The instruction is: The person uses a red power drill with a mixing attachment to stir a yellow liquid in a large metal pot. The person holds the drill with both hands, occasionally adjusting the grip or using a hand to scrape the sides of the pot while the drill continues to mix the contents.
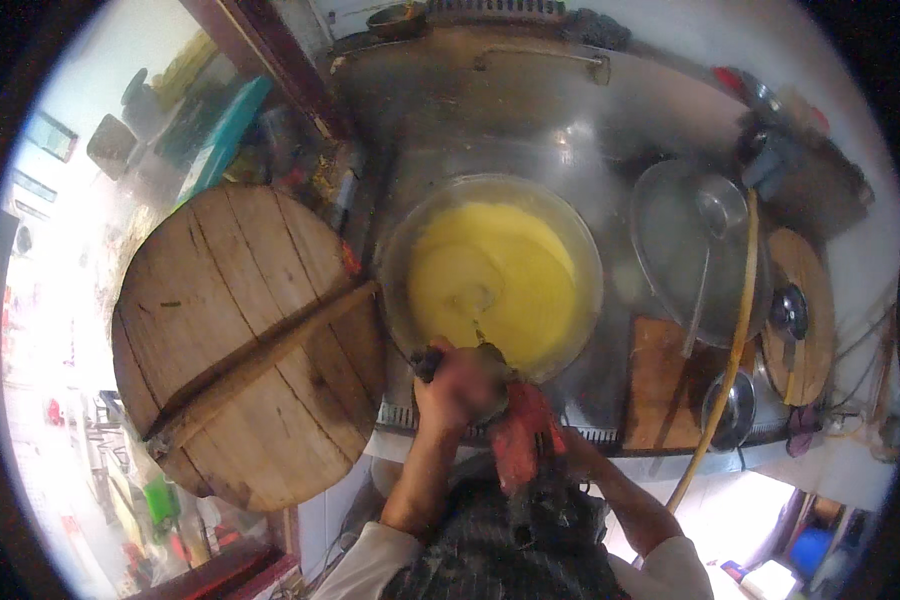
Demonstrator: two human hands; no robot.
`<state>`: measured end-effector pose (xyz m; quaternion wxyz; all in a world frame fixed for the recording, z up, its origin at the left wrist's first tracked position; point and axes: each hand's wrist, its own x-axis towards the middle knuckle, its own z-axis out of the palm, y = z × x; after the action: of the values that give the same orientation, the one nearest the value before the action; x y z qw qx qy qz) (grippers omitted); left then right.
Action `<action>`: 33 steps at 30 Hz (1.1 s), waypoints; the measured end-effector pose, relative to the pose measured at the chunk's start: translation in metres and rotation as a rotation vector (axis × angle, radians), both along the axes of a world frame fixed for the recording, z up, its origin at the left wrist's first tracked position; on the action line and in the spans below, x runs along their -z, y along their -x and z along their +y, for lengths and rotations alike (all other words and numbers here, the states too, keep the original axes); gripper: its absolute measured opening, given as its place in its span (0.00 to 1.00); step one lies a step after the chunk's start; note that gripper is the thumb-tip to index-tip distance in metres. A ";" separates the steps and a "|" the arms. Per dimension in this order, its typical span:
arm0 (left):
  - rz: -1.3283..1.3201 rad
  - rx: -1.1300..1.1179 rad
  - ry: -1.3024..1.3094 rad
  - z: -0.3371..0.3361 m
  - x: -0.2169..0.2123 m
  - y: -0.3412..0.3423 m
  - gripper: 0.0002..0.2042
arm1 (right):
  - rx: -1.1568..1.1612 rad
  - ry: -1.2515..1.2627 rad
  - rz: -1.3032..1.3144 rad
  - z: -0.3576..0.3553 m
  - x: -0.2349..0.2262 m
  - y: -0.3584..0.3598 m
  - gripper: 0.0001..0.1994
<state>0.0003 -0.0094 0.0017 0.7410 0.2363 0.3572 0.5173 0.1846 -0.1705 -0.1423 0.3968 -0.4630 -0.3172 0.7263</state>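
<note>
A big metal bowl [400, 250] full of smooth yellow liquid [495, 275] sits in a steel stove top. My left hand [457, 388] is at the bowl's near rim, closed around the dark handle [426, 362] of a tool whose thin end [480, 330] dips into the liquid. My right hand [526, 432] is just behind and below the left, blurred and covered in something red, and seems to grip the same tool lower down. The tool's working end is hidden under the liquid.
A large round wooden lid [250, 340] with a crossbar leans at the left. To the right are a metal basin [670, 270] with a ladle [718, 210], a long yellow stick [735, 340], a wooden board [660, 385], a small metal bowl [735, 410] and a smaller wooden lid [805, 300].
</note>
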 end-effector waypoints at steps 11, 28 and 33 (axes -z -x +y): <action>-0.143 -0.048 0.012 0.066 0.003 0.010 0.06 | -0.343 -0.231 -0.643 0.083 -0.027 0.015 0.20; -0.299 0.177 0.066 0.095 0.042 0.001 0.07 | -0.193 0.023 -1.010 0.071 -0.097 0.021 0.28; -0.481 0.094 0.240 0.075 0.051 0.046 0.05 | -0.457 -0.019 -0.937 0.038 -0.108 0.033 0.33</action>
<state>-0.0454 0.0658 -0.0498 0.8503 0.0332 0.2184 0.4776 0.1521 -0.1326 -0.0340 0.0477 -0.6537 -0.5604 0.5063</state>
